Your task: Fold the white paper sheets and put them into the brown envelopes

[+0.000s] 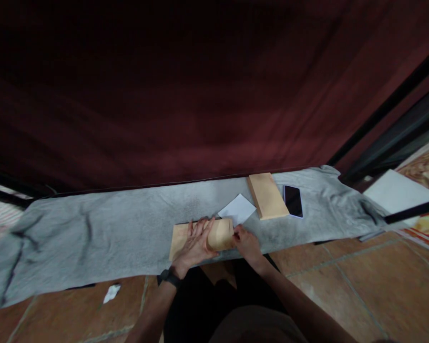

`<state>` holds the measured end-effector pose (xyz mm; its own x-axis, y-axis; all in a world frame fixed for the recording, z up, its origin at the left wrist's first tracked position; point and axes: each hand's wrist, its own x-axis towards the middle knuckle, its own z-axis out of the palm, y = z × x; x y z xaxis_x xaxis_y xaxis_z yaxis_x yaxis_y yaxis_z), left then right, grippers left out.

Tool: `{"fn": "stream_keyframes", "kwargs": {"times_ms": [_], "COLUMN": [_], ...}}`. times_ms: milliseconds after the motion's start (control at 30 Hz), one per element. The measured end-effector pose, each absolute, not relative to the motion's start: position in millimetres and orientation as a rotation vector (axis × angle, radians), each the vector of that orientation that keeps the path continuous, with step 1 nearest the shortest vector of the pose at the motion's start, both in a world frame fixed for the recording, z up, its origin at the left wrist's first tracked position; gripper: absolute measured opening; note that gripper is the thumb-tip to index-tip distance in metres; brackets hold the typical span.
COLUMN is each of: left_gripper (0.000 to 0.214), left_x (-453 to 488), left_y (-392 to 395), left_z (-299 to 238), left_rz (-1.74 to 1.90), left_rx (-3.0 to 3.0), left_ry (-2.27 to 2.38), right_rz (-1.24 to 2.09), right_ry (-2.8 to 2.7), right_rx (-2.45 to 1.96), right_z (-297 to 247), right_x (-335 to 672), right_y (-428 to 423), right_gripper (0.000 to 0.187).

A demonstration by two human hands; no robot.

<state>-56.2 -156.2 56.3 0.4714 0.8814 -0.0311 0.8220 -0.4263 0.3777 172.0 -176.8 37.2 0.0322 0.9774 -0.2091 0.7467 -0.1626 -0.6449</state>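
A brown paper envelope [221, 233] lies lengthwise near the front edge of the grey cloth, its right part bulging upward. My left hand [197, 240], with a dark band on the wrist, rests on its middle with fingers spread. At the envelope's right end, my right hand [246, 242] has its fingers closed on the edge. Just behind the envelope lies white paper [238, 208], turned cornerwise and partly covered by it. To the right of that paper sits a stack of brown envelopes [269, 195].
Grey cloth [121, 228] covers the long narrow surface, with a dark red curtain [186, 119] behind it. A phone [293, 201] lies right of the stack. White crumpled paper [111, 293] is on the tiled floor [343, 290]. A white board [396, 193] stands at the right.
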Motion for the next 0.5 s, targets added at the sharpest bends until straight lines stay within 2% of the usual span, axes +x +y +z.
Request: {"fn": "stream_keyframes", "kwargs": {"times_ms": [67,133,333,500], "left_gripper": [0.130,0.128,0.124,0.120], "left_x": [-55,-55,-53,-52], "left_y": [-159,-160,-161,-163], "left_z": [53,52,59,63], "left_rz": [0.245,0.254,0.264,0.249], "left_rx": [2.389,2.401,2.450,2.519], "left_ry": [1.456,1.464,1.486,1.495], "right_rz": [0.709,0.609,0.911,1.025], "right_ry": [-1.841,-1.928,-1.761,-1.692], "right_rx": [-1.969,-1.940,-1.891,-1.815], "right_z": [41,42,38,38], "right_x": [171,169,163,159], "right_y": [-181,-182,-166,-153], "right_gripper": [0.024,0.021,0.020,0.021]}}
